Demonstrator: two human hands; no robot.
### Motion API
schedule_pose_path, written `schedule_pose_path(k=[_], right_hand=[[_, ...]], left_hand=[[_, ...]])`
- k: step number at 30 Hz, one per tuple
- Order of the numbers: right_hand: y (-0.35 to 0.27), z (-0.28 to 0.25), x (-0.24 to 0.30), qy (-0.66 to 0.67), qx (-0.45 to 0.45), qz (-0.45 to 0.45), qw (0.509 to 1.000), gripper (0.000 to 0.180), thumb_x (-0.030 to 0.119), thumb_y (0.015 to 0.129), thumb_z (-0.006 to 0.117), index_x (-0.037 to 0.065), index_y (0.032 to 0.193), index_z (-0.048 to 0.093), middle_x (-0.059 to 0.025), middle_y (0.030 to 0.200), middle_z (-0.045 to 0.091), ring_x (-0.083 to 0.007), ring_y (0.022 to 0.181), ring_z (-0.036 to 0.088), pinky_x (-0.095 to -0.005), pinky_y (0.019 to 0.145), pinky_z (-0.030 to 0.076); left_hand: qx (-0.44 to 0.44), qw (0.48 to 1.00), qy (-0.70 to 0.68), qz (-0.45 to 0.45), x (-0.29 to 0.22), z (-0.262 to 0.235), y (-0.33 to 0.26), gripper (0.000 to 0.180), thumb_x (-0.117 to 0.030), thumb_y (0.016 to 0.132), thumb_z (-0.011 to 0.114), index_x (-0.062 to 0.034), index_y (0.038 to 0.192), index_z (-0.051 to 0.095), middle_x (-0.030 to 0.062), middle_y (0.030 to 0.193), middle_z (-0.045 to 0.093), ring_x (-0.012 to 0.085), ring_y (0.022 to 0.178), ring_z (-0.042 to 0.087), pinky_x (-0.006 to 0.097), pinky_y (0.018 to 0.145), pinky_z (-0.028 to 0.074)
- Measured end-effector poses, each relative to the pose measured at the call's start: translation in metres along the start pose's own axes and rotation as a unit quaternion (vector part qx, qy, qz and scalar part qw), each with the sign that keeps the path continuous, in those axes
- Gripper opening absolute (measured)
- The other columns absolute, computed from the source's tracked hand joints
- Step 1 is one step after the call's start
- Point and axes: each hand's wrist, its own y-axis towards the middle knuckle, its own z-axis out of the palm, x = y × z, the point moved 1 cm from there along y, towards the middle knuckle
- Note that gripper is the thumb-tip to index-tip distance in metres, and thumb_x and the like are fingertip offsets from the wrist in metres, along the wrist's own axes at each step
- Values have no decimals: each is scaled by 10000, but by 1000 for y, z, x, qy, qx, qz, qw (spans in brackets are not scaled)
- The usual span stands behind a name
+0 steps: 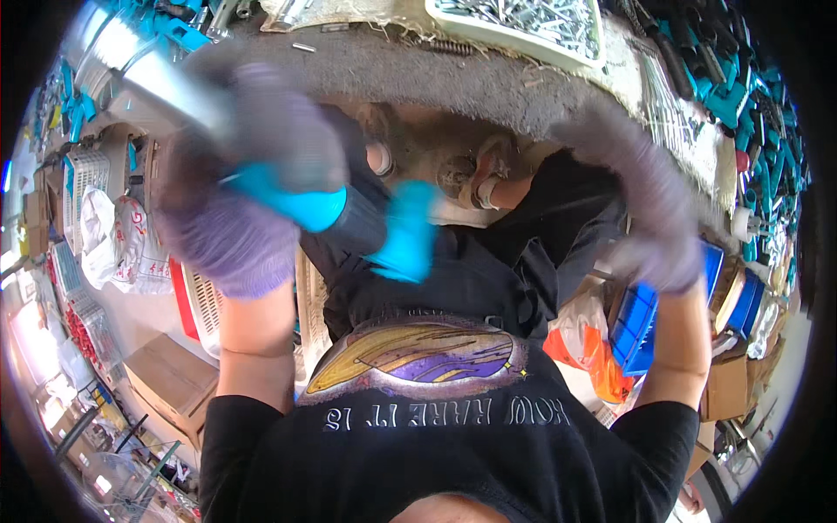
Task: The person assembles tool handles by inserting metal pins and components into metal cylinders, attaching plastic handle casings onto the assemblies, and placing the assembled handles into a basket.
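Blue-handled tool held at chest height, just above the lap and close to the camera: bright blue grips, a dark middle body, a second blue part sticking out to the right, heavily motion-blurred. Exact kind of tool not resolvable. Judged rigid and moderately light, plastic-sheathed handles over a metal core; grips likely smooth, so some slip risk under knit gloves. Best hold judged to be on the blue grips, not the dark middle. Left hand in a purple-grey knit glove, fingers wrapped around the left blue grip, closed on it. Something pale and metallic running up-left from the same fist, blurred; joined to the tool or separate, cannot tell. Right hand, same glove, raised at the right and well apart from the tool; nothing visibly held, but fingers smeared by blur, so spread or curled cannot tell. Beyond: grey felt-covered desk with a pale tray of metal parts at its far edge, heaps of teal parts to the right, blue bins and an orange bag by the right knee, cardboard box and white baskets on the left.
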Motion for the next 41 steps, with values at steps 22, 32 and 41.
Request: schedule_pose_path(k=[22,32,41], right_hand=[[-65,139,-120,-178,126,476,852,514,285,782,676,152,1246,499,-220,925,649,-386,875,636,-446,740,505],[-60,148,-132,-202,115,451,862,505,287,781,675,152,1234,497,-212,905,653,-391,872,631,-455,730,504],[-10,144,-155,-250,227,444,830,556,319,774,678,95,1246,487,-223,1030,635,-379,944,624,-448,796,501]], left_hand=[[-308,798,-90,-510,334,-81,-75,248,-262,936,521,-53,1050,589,77,863,626,219,703,619,332,598,500],[-230,857,122,-445,343,-94,-73,292,-257,915,521,-31,1068,622,111,999,654,216,945,585,324,856,431],[-241,888,286,-268,378,-120,-86,344,-234,908,517,-52,1200,527,178,1066,619,304,991,606,390,875,463]])
